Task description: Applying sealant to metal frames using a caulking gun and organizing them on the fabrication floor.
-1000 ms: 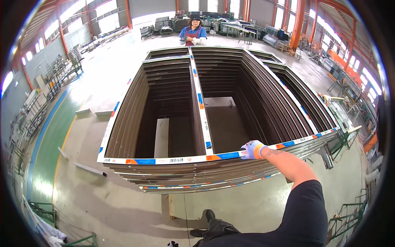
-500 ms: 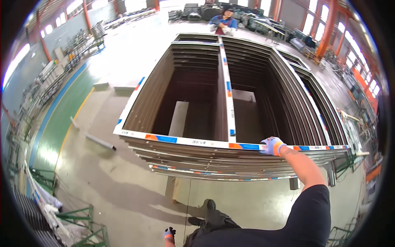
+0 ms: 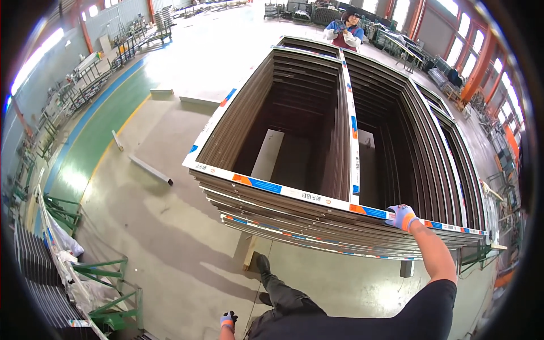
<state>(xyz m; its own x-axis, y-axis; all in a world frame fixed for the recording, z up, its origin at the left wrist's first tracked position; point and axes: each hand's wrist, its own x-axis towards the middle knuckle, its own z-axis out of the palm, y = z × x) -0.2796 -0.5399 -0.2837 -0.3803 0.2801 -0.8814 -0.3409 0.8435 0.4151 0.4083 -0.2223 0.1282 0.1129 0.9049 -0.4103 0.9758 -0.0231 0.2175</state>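
A tall stack of brown window frames [image 3: 272,207] stands before me, the top one edged with white protective tape marked in blue and orange. My right hand [image 3: 403,217], in a light purple and orange glove, closes over the near rail of the top window frame [image 3: 309,198], right of the middle bar. The fingers reach over the rail, and their undersides are hidden. Down by my legs hangs my left hand [image 3: 228,319] in a matching glove with dark fingertips. It looks loosely open with nothing in it, well apart from the stack.
Another person [image 3: 345,31] stands beyond the stack's far side, hands together. A grey metal bar [image 3: 151,170] lies on the floor to the left, and a wooden block [image 3: 249,253] sits under the near edge. Green metal racks [image 3: 107,272] stand at the lower left.
The stack now sits farther right and a little lower in view. My right hand stays on the rail, and my legs have shifted in a step. The person opposite has raised their hands.
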